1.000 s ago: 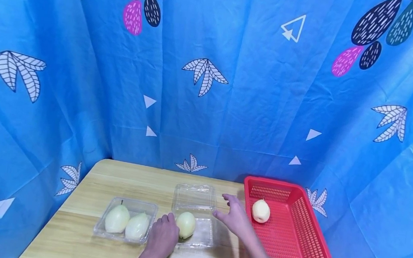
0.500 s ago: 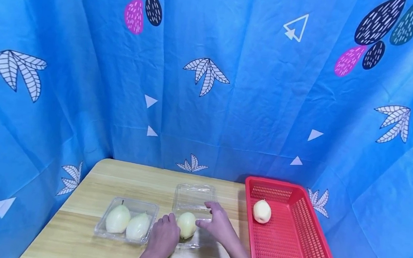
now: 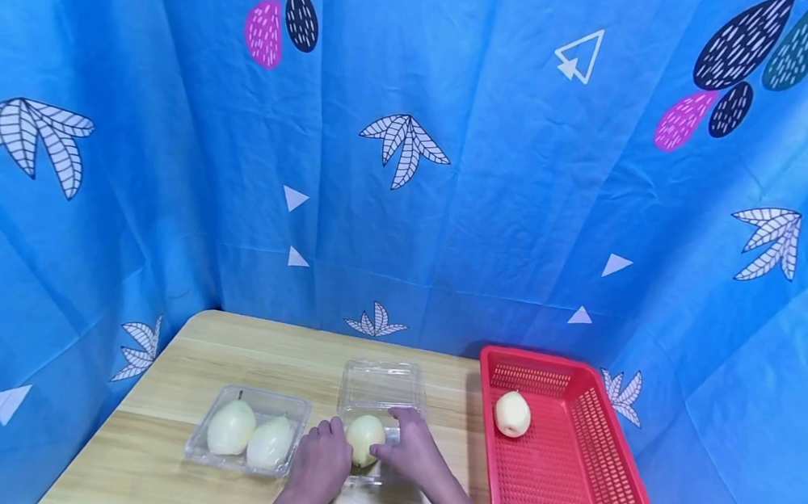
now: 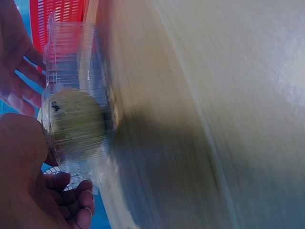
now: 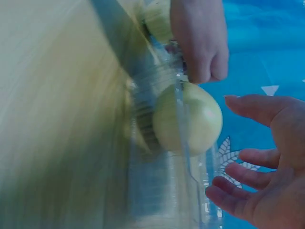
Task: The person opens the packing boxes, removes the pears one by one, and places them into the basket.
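A pale yellow-green pear (image 3: pixel 363 436) sits in the left half of a clear plastic clamshell container (image 4: pixel 71 52), whose lid (image 3: pixel 380 378) is folded back flat on the table. My left hand (image 3: pixel 320 463) grips the container's left edge, thumb over the rim beside the pear and fingers curled outside. Over the right half of the container is my right hand (image 3: pixel 417 456), fingers spread and relaxed. In the right wrist view that hand (image 5: pixel 267 167) holds nothing, and a gap shows between its thumb and the pear. The container's far side is partly hidden by the right hand.
Left of the left hand stands another clear container (image 3: pixel 297 408) with two pears (image 3: pixel 229 427) in it. A red plastic basket (image 3: pixel 577 463) on the right holds one pear (image 3: pixel 512 413). Blue patterned cloth (image 3: pixel 405 236) hangs behind the wooden table (image 3: pixel 138 437).
My right hand has moved left from beside the red basket to over the open container, close to the pear. The left hand has stayed at the container's left edge.
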### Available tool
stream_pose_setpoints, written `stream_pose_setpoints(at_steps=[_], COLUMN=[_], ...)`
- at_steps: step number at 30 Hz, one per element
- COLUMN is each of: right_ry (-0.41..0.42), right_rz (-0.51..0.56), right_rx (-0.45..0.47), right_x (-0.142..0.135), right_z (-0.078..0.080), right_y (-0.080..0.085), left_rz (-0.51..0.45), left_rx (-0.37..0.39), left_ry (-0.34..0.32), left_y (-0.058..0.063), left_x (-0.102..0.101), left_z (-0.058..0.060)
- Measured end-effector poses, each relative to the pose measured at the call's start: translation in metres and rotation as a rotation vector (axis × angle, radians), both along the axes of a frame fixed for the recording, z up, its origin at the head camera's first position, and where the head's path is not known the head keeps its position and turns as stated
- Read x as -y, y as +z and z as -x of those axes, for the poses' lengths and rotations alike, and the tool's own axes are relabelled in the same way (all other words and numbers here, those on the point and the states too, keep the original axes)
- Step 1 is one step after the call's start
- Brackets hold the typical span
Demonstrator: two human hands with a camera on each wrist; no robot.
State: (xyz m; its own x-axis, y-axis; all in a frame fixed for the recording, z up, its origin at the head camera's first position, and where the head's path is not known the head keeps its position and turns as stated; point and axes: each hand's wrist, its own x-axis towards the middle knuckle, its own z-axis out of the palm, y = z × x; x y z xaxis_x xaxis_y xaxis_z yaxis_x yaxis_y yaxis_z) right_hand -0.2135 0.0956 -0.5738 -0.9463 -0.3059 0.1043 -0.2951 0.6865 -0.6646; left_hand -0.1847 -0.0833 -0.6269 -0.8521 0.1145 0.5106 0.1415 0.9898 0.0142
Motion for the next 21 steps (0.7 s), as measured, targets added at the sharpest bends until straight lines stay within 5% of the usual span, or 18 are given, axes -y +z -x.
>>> stream_pose_setpoints(at_steps=[5,12,21], right_ry=[0.016,0.018,0.008], right_rz=[-0.017,-0.048,-0.045], right_rx=[-0.012,0.009,0.016], right_x=[0.006,0.013,0.020], right_z=[-0.002,-0.003,-0.003], right_y=[-0.010,-0.023,-0.025], left_rz=[0.016,-0.008,0.008], left_rx=[-0.011,0.093,0.022], left_ry=[-0.005,0.005,0.005], left_y=[0.000,0.001,0.001], left_x=[0.000,-0.002,-0.003], left_z=[0.000,0.000,0.001])
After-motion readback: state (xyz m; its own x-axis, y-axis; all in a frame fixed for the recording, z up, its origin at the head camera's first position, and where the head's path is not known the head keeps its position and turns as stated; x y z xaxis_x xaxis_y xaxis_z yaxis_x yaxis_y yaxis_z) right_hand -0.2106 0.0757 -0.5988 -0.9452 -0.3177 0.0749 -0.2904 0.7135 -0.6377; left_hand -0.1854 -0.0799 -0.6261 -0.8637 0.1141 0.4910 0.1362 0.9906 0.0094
